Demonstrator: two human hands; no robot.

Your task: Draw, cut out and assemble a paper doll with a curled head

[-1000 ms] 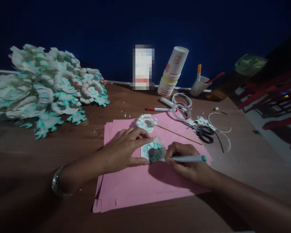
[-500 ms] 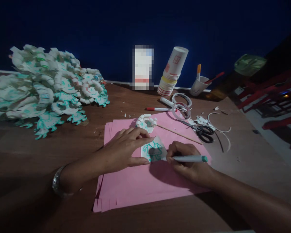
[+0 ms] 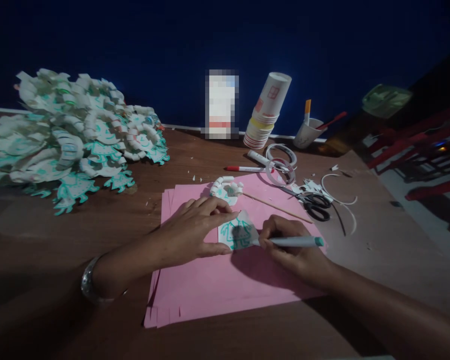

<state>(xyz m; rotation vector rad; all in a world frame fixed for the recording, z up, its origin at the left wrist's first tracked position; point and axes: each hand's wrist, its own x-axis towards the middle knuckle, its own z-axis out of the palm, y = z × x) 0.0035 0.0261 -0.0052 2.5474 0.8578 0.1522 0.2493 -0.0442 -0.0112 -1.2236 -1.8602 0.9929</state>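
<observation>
My left hand lies flat on a small white paper cutout with teal drawing, pinning its left edge with thumb and forefinger onto pink paper sheets. My right hand grips a teal-capped marker, its tip touching the cutout's right edge. A silver bracelet circles my left wrist. Just beyond my left fingers lies a curled white paper-cup piece.
A heap of finished white-and-teal paper cutouts fills the far left of the wooden table. Behind the pink sheets lie a wooden skewer, black scissors, tape rings, a red marker, stacked paper cups and a cup holding pens.
My right hand and the marker have shifted slightly right and up along the cutout's edge. My left hand has stayed in place.
</observation>
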